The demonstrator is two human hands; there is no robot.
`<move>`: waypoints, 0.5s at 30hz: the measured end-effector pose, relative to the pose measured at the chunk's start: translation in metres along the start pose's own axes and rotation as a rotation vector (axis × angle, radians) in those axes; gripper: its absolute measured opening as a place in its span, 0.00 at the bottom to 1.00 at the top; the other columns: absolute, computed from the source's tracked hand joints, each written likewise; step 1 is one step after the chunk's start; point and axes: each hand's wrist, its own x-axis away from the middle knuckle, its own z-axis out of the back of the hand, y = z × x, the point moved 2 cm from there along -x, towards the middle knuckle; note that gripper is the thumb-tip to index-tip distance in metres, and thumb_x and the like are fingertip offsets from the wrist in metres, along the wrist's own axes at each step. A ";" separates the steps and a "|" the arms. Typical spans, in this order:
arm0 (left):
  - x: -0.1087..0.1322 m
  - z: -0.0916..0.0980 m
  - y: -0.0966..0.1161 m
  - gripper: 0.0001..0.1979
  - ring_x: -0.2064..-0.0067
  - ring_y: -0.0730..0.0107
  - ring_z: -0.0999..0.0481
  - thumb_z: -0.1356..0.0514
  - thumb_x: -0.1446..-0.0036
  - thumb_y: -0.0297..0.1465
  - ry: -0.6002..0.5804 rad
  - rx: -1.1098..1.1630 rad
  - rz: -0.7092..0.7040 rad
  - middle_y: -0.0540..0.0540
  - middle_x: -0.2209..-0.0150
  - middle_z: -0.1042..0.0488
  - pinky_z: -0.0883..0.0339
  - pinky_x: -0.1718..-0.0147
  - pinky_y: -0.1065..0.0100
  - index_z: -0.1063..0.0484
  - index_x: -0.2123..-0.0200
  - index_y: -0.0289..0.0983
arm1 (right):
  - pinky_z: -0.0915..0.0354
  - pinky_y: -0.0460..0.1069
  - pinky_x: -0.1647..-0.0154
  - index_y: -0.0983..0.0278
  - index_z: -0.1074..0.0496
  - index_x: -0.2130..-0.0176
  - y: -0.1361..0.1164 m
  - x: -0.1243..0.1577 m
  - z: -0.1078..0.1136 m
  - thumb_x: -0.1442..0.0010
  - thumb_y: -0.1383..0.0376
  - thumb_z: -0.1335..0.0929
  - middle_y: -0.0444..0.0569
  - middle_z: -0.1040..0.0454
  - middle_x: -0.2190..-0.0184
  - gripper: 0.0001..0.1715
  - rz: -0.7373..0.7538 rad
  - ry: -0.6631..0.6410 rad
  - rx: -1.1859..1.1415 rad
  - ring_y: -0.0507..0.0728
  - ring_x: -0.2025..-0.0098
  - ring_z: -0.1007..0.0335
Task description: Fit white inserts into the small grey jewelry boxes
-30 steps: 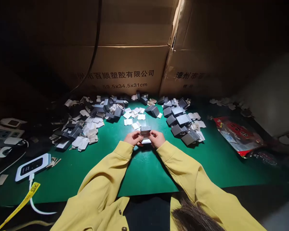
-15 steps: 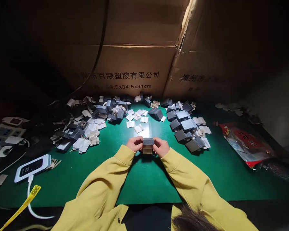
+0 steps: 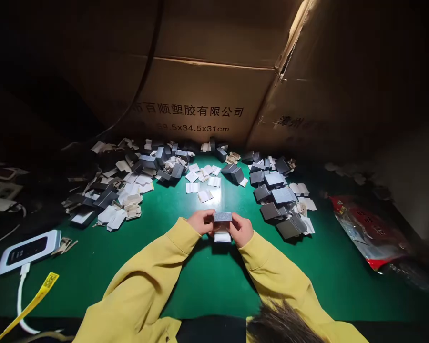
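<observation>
Between my two hands, low over the green table [image 3: 196, 290], is a small dark grey box [image 3: 223, 217] with a pale card insert [image 3: 222, 236] showing at its near side. My left hand [image 3: 202, 222] grips the box's left end, fingers closed. At the right end my right hand [image 3: 241, 229] pinches it the same way. Whether the insert is fully inside the box is too small to tell. Just beyond the hands lie several loose white folded cards [image 3: 205, 196]. Some more grey boxes [image 3: 233, 172] sit behind these.
Heaped grey boxes and card pieces [image 3: 109, 195] lie to the left, with more grey boxes [image 3: 284, 195] to the right. A white device [image 3: 28, 251] with a cable is at far left, a red-and-clear plastic bag [image 3: 372, 231] at far right. Cardboard cartons [image 3: 200, 85] stand behind.
The camera view has tilted and shifted slightly. Both hands still hold the box, which now shows a whiter, more exposed insert face below its dark top.
</observation>
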 end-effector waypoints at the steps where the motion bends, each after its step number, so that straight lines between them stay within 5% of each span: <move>1: -0.001 -0.001 -0.001 0.15 0.79 0.76 0.32 0.34 0.57 0.38 0.036 -0.048 -0.013 0.53 0.80 0.33 0.37 0.77 0.72 0.34 0.74 0.35 | 0.46 0.45 0.79 0.63 0.30 0.73 0.000 -0.001 0.000 0.44 0.54 0.36 0.42 0.37 0.83 0.17 -0.018 -0.003 -0.008 0.49 0.80 0.44; 9: -0.010 -0.008 -0.004 0.12 0.68 0.68 0.29 0.39 0.52 0.32 0.369 -0.204 -0.162 0.46 0.70 0.25 0.34 0.65 0.67 0.25 0.64 0.33 | 0.49 0.45 0.79 0.62 0.40 0.81 0.001 -0.005 -0.001 0.49 0.53 0.34 0.38 0.42 0.87 0.20 -0.152 0.111 -0.061 0.48 0.82 0.48; 15: -0.019 -0.001 -0.004 0.14 0.69 0.68 0.29 0.37 0.54 0.33 0.342 -0.197 -0.221 0.46 0.72 0.26 0.35 0.65 0.66 0.25 0.65 0.30 | 0.49 0.45 0.80 0.62 0.38 0.82 0.001 -0.010 -0.002 0.50 0.49 0.34 0.37 0.45 0.90 0.22 -0.146 0.132 -0.062 0.48 0.84 0.49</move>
